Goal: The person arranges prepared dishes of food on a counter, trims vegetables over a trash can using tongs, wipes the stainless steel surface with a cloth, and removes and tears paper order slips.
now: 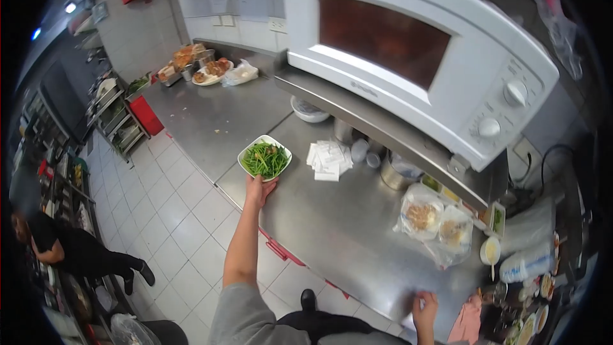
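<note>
A white square bowl (242,163) of cooked green vegetables (265,159) is in my left hand (258,190). The fingers grip its near rim and underside, over the front edge of the steel counter (313,217). My right hand (424,312) is low at the counter's near right edge, its fingers loosely curled with nothing visible in them. A pink cloth (467,319) lies just right of that hand. Beyond the bowl, to its right, several white paper slips (329,158) are spread on the counter.
A white microwave (408,57) sits on a shelf (357,105) overhanging the counter. Plastic-bagged food (421,214) and a small yellow-filled bowl (490,250) stand at right. A plate of fried food (212,72) is at the far left end. Another person (70,243) stands at left.
</note>
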The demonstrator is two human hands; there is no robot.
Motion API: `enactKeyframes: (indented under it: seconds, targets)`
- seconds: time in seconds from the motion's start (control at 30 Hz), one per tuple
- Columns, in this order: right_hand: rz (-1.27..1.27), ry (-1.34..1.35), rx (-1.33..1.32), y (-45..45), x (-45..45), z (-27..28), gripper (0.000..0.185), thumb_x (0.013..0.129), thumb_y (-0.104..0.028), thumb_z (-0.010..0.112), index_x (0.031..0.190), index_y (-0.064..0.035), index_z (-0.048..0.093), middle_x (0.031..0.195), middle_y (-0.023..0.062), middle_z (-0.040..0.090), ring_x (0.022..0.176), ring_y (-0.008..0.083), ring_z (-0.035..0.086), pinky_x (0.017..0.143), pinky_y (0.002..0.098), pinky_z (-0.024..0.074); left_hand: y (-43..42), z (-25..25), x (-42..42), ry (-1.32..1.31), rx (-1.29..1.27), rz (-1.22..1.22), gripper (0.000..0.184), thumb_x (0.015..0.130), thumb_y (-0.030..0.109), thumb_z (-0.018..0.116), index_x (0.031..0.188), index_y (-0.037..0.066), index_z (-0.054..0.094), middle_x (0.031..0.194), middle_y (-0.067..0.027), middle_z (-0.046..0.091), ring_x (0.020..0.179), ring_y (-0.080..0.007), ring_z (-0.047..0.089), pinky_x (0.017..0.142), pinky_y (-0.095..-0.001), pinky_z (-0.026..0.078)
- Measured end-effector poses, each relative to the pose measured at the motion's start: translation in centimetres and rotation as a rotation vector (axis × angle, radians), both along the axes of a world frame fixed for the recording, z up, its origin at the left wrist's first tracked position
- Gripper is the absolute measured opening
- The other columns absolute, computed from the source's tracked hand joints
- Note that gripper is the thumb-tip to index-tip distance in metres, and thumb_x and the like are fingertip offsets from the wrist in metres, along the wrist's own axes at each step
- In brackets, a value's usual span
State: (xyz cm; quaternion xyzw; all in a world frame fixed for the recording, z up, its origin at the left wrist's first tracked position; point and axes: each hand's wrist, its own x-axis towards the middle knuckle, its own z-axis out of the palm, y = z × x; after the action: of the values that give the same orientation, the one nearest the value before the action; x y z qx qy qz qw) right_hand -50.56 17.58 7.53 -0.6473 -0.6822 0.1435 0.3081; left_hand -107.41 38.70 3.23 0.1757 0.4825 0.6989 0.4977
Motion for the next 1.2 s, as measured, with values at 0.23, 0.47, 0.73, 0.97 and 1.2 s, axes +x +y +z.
enactKeyframes:
  seconds: [0.23, 0.47, 0.73, 0.97, 1.2]
  targets:
    - [0.418, 0.366, -0.287, 4.2, -11.7, 0.8, 0.02, 0.083, -0.015, 0.065, 0.098, -0.0023, 0.066, 0.085, 0.0101, 0.063, 0.075, 0.0161, 0.061, 0.066, 0.0259, 0.048, -11.3, 2.8, 12.9, -0.058, -0.096, -0.412, 0.043, 0.096, 0.016, 0.038, 0.135, 0.015, 0.023, 0.117, -0.0159, 0.056, 0.096, -0.0299, 0.064, 0.075, -0.0319, 0.055]
    - [0.32, 0.578, -0.551, 3.8, -9.3, -0.1, 0.023, 0.081, -0.02, 0.07, 0.091, 0.0009, 0.069, 0.072, 0.0032, 0.064, 0.066, 0.0064, 0.053, 0.062, 0.0237, 0.0447, -18.7, 4.8, 29.1, -0.148, -0.154, -0.581, 0.055, 0.085, 0.005, 0.042, 0.136, 0.014, 0.025, 0.123, -0.0131, 0.05, 0.101, -0.0309, 0.061, 0.08, -0.0368, 0.055]
    - [0.312, 0.127, -0.161, 0.9, 4.4, 5.4, 0.03, 0.078, -0.031, 0.068, 0.081, -0.0016, 0.069, 0.069, 0.0117, 0.065, 0.064, 0.0265, 0.061, 0.061, 0.0365, 0.0479, -22.1, 5.8, 40.1, -0.133, -0.19, -0.79, 0.055, 0.083, 0.003, 0.041, 0.135, 0.012, 0.025, 0.124, -0.0167, 0.049, 0.102, -0.0348, 0.06, 0.081, -0.0393, 0.055]
    - [0.119, -0.164, -0.209, 0.9, 17.3, 10.7, 0.026, 0.073, -0.031, 0.071, 0.081, -0.0062, 0.067, 0.074, 0.0129, 0.063, 0.068, 0.031, 0.061, 0.061, 0.0381, 0.0476, -25.6, 6.1, 46.2, -0.33, -0.209, -0.901, 0.053, 0.082, 0.004, 0.043, 0.133, 0.007, 0.029, 0.122, -0.0196, 0.051, 0.097, -0.0365, 0.062, 0.08, -0.0418, 0.055]
    - [-0.313, -0.888, -0.534, 3.6, 32.7, 6.5, 0.034, 0.073, -0.031, 0.065, 0.095, -0.0056, 0.066, 0.099, 0.0179, 0.065, 0.093, 0.0333, 0.064, 0.08, 0.0437, 0.0508, -28.9, 5.0, 44.8, -0.196, -0.162, -0.754, 0.06, 0.08, 0.004, 0.044, 0.137, 0.008, 0.025, 0.115, -0.0164, 0.054, 0.072, -0.0255, 0.066, 0.073, -0.041, 0.057]
